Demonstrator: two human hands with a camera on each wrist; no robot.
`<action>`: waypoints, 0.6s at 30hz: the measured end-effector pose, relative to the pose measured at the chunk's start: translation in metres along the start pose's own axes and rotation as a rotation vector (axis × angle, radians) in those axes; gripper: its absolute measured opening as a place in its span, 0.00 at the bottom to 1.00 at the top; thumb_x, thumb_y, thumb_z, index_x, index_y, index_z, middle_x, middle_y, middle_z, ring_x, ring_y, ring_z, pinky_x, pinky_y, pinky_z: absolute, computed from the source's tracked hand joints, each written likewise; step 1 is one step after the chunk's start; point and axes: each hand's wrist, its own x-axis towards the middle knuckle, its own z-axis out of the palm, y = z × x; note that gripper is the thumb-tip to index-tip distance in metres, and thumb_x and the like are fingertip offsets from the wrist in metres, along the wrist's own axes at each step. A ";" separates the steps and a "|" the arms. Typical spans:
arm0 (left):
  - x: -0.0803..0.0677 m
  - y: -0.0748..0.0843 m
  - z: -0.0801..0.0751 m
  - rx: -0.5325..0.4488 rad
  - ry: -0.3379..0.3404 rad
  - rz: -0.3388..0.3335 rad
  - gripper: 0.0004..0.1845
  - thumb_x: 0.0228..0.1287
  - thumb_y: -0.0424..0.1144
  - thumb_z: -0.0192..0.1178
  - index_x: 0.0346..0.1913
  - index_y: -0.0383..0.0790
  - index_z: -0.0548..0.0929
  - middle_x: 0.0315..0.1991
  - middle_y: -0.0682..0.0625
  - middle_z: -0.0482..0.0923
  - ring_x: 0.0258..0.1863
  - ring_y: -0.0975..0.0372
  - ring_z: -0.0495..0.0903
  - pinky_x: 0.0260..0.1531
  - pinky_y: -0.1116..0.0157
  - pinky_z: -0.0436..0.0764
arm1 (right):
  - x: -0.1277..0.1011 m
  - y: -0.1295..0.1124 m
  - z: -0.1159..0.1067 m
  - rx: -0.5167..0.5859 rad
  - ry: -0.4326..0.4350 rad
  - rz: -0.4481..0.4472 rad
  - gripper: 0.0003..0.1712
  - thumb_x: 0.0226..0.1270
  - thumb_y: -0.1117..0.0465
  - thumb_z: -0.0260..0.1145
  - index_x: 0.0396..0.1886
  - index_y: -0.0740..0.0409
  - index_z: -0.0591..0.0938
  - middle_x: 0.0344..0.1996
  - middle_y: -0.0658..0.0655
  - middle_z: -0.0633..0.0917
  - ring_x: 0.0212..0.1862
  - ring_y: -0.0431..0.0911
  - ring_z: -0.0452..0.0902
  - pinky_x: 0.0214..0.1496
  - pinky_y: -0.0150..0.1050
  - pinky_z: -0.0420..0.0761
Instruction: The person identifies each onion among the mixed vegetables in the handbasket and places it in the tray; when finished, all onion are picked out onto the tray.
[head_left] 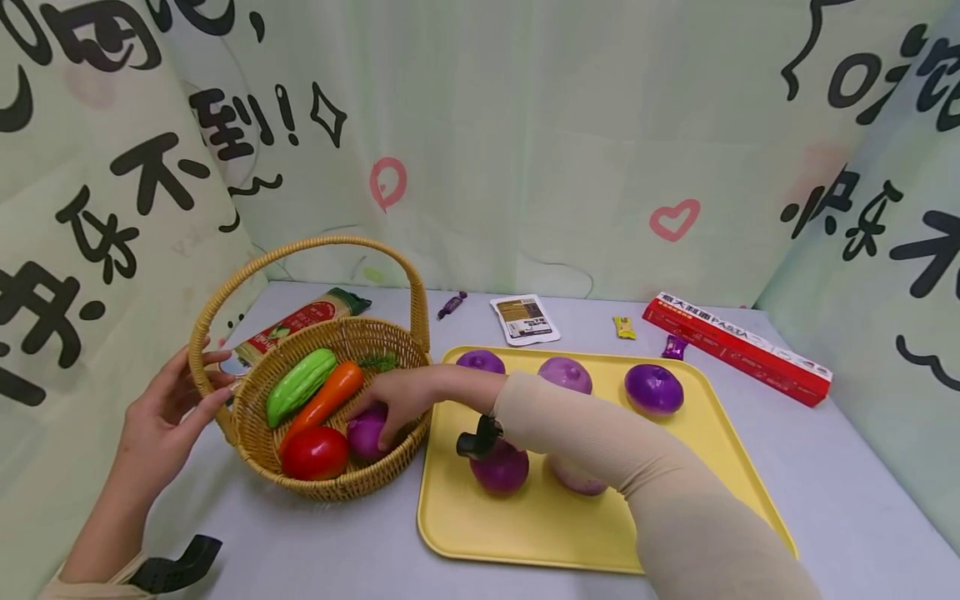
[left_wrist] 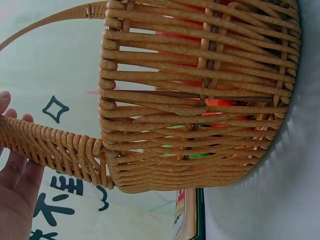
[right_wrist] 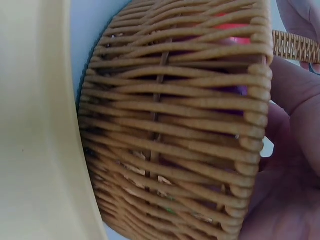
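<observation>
Pale grey desk (head_left: 315, 550) walled by green curtains (head_left: 525, 125) with black Chinese lettering – red box (head_left: 738, 348) reads "PASTA". Right hand (head_left: 401, 400) fingers curl round a purple onion (head_left: 367, 435) in the basket (head_left: 255, 433); left hand (head_left: 161, 417) fingers spread on its rim.

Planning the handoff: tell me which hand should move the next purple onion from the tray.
Right. The right hand reaches from the yellow tray side; the left hand steadies the basket at its far rim.

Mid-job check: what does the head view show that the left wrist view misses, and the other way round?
Only the head view shows the right hand holding a purple onion inside the basket, the yellow tray and the tomato. Only the left wrist view shows the basket's outer weave up close, with red, orange and green showing through the gaps. Both show the left hand touching the basket by its handle.
</observation>
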 end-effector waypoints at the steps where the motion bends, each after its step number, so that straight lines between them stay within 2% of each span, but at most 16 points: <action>1: 0.000 0.000 0.000 0.000 0.000 0.000 0.36 0.59 0.24 0.59 0.70 0.46 0.62 0.52 0.74 0.72 0.46 0.82 0.76 0.44 0.88 0.72 | 0.001 -0.001 0.000 -0.002 0.002 -0.006 0.35 0.57 0.57 0.70 0.66 0.51 0.71 0.60 0.49 0.78 0.52 0.36 0.73 0.53 0.22 0.72; 6: 0.000 -0.001 0.000 0.000 -0.003 -0.002 0.36 0.59 0.24 0.59 0.70 0.46 0.63 0.53 0.73 0.72 0.46 0.81 0.75 0.44 0.88 0.72 | 0.003 -0.004 0.001 -0.010 0.001 -0.006 0.35 0.57 0.60 0.70 0.65 0.48 0.72 0.59 0.48 0.78 0.50 0.35 0.72 0.51 0.22 0.72; 11: 0.000 -0.002 0.001 0.003 -0.002 -0.003 0.36 0.59 0.24 0.59 0.70 0.46 0.63 0.53 0.73 0.72 0.46 0.82 0.76 0.44 0.88 0.72 | 0.002 -0.004 0.000 -0.023 0.002 -0.004 0.34 0.58 0.59 0.70 0.66 0.47 0.71 0.60 0.47 0.77 0.52 0.35 0.71 0.53 0.22 0.71; 18: 0.000 -0.002 0.001 0.001 0.000 -0.007 0.36 0.59 0.24 0.59 0.70 0.46 0.63 0.52 0.73 0.72 0.46 0.81 0.76 0.44 0.88 0.72 | -0.004 0.001 -0.008 -0.004 0.061 -0.087 0.32 0.58 0.61 0.70 0.64 0.52 0.73 0.59 0.49 0.78 0.51 0.38 0.71 0.51 0.21 0.72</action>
